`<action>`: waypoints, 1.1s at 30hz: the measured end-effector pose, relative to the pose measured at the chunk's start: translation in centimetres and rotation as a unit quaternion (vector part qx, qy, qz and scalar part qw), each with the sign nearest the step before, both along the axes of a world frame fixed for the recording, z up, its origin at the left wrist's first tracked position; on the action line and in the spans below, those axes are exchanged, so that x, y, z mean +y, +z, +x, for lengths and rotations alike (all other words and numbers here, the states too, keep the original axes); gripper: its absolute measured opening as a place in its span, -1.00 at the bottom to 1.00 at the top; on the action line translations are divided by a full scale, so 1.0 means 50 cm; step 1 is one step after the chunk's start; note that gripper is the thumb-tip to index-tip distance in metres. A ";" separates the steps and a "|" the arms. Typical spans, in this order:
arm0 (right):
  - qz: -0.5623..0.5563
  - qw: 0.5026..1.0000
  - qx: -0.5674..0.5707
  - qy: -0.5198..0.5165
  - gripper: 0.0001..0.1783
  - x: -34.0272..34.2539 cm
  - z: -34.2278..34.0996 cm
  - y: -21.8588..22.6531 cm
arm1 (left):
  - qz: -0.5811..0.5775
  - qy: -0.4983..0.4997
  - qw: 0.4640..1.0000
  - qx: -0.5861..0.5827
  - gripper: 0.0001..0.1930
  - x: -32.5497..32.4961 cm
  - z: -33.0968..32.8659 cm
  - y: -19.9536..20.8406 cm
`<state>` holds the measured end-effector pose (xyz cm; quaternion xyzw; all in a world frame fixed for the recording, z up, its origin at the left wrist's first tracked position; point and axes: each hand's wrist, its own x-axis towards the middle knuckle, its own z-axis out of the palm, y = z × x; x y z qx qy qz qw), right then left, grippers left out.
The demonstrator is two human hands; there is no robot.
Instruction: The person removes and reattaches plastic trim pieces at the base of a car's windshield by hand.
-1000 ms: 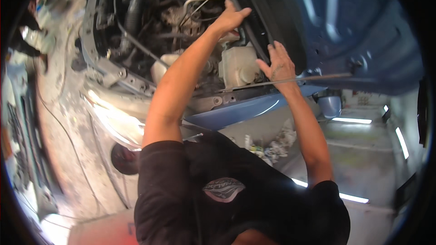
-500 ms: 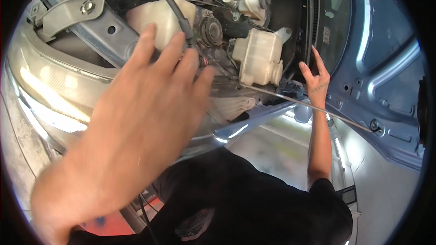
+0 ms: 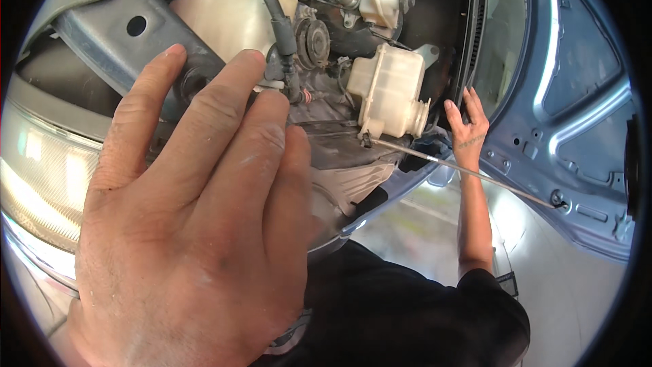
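My left hand [image 3: 197,217] fills the near left, its back showing. The four fingers are stretched out and somewhat apart, and the thumb is mostly hidden. It is above the front of an open engine bay, its fingertips over a metal crossmember [image 3: 102,27] and near a black hose [image 3: 272,7]; contact cannot be judged. Beyond them sits a large cream plastic tank [image 3: 224,17]. Over to the right, my right hand [image 3: 470,126] rests with spread fingers at the black trim [image 3: 470,41] below the windshield, holding nothing. A translucent plastic reservoir [image 3: 390,88] stands left of it.
A thin metal prop rod [image 3: 468,170] runs from beside the reservoir to the raised blue hood [image 3: 584,88], passing by my right forearm. A smaller white reservoir [image 3: 382,5] sits farther back. The headlight [image 3: 47,183] is at the left, and grey floor [image 3: 557,285] shows at lower right.
My left hand has come lower and looks larger, its fingers spread wider. The view has shifted toward the engine bay. My right hand stays by the trim, its fingers slightly changed.
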<state>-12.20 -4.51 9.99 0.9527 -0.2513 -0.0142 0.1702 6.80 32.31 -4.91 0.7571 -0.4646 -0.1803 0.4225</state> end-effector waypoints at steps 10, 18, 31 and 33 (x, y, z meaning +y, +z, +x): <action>0.014 0.999 0.005 -0.035 -0.37 0.009 -0.001 0.007 | -0.007 0.018 1.000 0.017 -0.49 -0.008 0.004 -0.005; 0.029 0.999 0.000 -0.040 -0.34 0.000 -0.002 0.004 | -0.018 0.033 0.999 0.020 -0.51 -0.007 0.012 -0.021; 0.020 1.000 0.009 0.000 -0.30 0.002 -0.026 -0.001 | -0.040 0.030 0.994 -0.102 -0.55 -0.039 0.007 0.010; 0.062 0.998 -0.013 0.029 -0.16 0.000 -0.004 0.004 | -0.114 -0.016 0.988 -0.099 -0.60 -0.089 0.047 0.074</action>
